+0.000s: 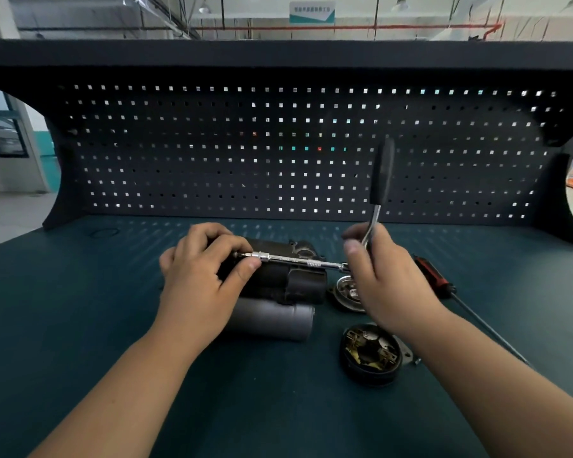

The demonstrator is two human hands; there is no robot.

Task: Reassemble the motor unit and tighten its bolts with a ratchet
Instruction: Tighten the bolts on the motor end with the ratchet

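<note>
Nearest the camera, both bare forearms reach forward over the dark green table (278,408). Just left of the right forearm, a round black end cap (372,353) lies open side up on the table, with brass-coloured brush parts visible inside it. It is apart from the motor.

The motor unit (275,317) lies on its side at the centre of the table. Its grey cylindrical body faces the camera and its black housing is behind, touching the body. The left hand (202,276) grips the left end of the motor unit, with the fingers curled over the black housing. The thumb and forefinger close on the left tip of a chrome extension bar (295,259). The bar runs level across the top of the housing toward the right hand (381,279).

The right hand's fingers are curled round the metal shank of the ratchet (381,173), close to its head. The black handle stands up above the hand, tilted slightly right and blurred. The joint between the bar and the ratchet head is hidden by the fingers.

A second round metal cover (344,292) lies just beside the right end of the motor, partly behind the right hand. To the right of that hand lies a screwdriver (432,274) with a red and black handle. Its shaft points toward the near right.

Behind everything stands a dark pegboard (295,150) under a dark shelf (278,54).
</note>
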